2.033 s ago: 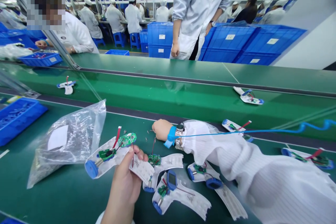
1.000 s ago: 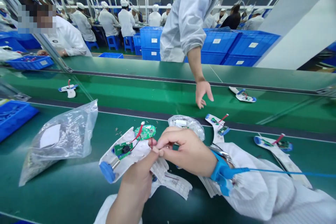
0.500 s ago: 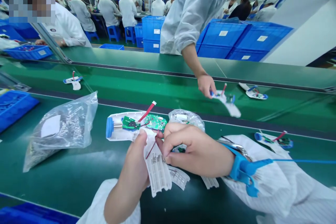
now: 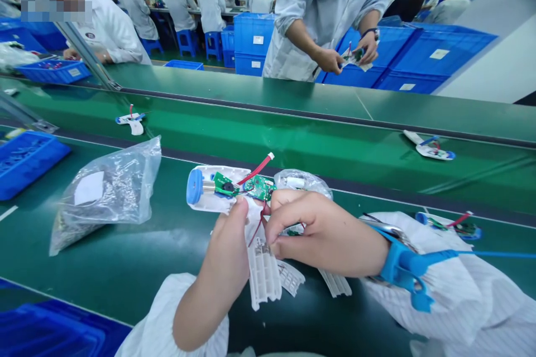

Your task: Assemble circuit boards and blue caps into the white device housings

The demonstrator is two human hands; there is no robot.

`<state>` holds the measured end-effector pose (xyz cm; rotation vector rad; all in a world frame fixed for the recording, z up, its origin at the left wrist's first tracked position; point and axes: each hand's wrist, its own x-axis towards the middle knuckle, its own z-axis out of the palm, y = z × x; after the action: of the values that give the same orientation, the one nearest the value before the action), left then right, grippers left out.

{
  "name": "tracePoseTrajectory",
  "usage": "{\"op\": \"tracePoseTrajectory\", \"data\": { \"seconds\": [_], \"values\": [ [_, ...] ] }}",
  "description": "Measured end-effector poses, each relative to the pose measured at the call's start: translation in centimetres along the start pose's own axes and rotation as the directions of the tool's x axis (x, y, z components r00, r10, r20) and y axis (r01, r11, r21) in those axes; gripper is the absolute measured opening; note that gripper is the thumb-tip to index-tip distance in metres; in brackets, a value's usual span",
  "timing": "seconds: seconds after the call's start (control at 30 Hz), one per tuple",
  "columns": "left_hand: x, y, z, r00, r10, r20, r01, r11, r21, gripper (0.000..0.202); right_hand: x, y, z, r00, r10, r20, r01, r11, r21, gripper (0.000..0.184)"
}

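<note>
My left hand (image 4: 224, 256) is closed round a white plastic housing (image 4: 266, 284), thumb on top, its ribbed handle end pointing towards me. At the far end are a blue end piece (image 4: 194, 187), a green circuit board (image 4: 260, 186) and an upright red cable (image 4: 257, 169) with a white plug. A thin dark-red wire (image 4: 256, 231) hangs over the handle. My right hand (image 4: 322, 231) pinches at the handle's edge, beside small metal contacts (image 4: 263, 246); what lies between its fingertips is hidden. A blue wrist strap (image 4: 396, 265) circles my right wrist.
Behind my hands lie a clear plastic bag (image 4: 304, 180) and more white housing pieces (image 4: 335, 281). A bag of small parts (image 4: 113, 192) and a blue bin (image 4: 31, 162) are left. Similar assemblies (image 4: 431, 148) rest on the green belt (image 4: 268, 120). A co-worker (image 4: 330, 11) stands opposite.
The co-worker opposite has lifted an assembly off the belt and now holds it in both hands. My view has shifted slightly; my hands keep nearly the same hold on the housing.
</note>
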<state>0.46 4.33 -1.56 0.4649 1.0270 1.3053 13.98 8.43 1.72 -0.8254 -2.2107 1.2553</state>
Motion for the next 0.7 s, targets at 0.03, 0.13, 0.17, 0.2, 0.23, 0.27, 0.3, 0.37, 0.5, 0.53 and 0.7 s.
{"op": "tracePoseTrajectory", "data": {
  "seconds": [0.03, 0.13, 0.17, 0.2, 0.23, 0.27, 0.3, 0.37, 0.5, 0.53, 0.7],
  "values": [
    [-0.03, -0.06, -0.05, 1.0, 0.007, -0.003, -0.007, 1.0, 0.021, 0.032, 0.02, 0.03, 0.0, 1.0, 0.008, 0.001, -0.008, 1.0, -0.006, 0.016],
    [-0.13, -0.19, -0.08, 1.0, -0.023, 0.002, 0.023, 0.999, 0.035, 0.034, 0.12, 0.11, 0.0, 0.999, 0.05, 0.002, -0.05, 0.999, -0.021, 0.016],
    [-0.15, -0.22, -0.05, 0.999, -0.05, 0.01, 0.049, 0.998, 0.027, 0.035, 0.16, 0.11, 0.01, 0.997, 0.071, 0.003, -0.071, 0.997, -0.022, 0.016],
    [-0.16, -0.24, -0.02, 0.997, -0.073, 0.016, 0.073, 0.997, 0.022, 0.037, 0.2, 0.09, 0.03, 0.995, 0.095, 0.002, -0.095, 0.995, -0.025, 0.016],
    [-0.16, -0.26, -0.01, 0.996, -0.087, 0.018, 0.086, 0.996, 0.019, 0.038, 0.24, 0.06, 0.04, 0.993, 0.119, -0.002, -0.119, 0.992, -0.028, 0.017],
    [-0.15, -0.27, -0.01, 0.996, -0.093, 0.013, 0.093, 0.996, 0.019, 0.038, 0.28, 0.02, 0.06, 0.99, 0.143, -0.006, -0.143, 0.989, -0.033, 0.017],
    [-0.14, -0.29, -0.05, 0.996, -0.093, 0.004, 0.093, 0.995, 0.024, 0.038, 0.32, -0.04, 0.09, 0.987, 0.163, -0.01, -0.163, 0.986, -0.039, 0.017],
    [-0.18, -0.33, -0.2, 0.996, -0.094, -0.005, 0.094, 0.994, 0.05, 0.039, 0.43, -0.13, 0.13, 0.982, 0.185, -0.026, -0.186, 0.981, -0.057, 0.017],
    [-0.48, -0.43, -0.5, 0.995, -0.097, -0.014, 0.098, 0.984, 0.146, 0.044, 0.77, -0.17, 0.35, 0.974, 0.218, -0.062, -0.223, 0.971, -0.088, 0.017],
    [-0.54, -0.48, -0.54, 0.996, -0.091, -0.022, 0.094, 0.982, 0.165, 0.044, 0.81, -0.15, 0.45, 0.971, 0.236, -0.05, -0.239, 0.968, -0.081, 0.017],
    [-0.31, -0.86, -0.83, 0.993, -0.116, 0.01, 0.112, 0.974, 0.197, 0.042, 0.01, 0.3, 0.77, 0.965, 0.264, -0.007, -0.264, 0.963, -0.047, 0.02]
  ]
}}
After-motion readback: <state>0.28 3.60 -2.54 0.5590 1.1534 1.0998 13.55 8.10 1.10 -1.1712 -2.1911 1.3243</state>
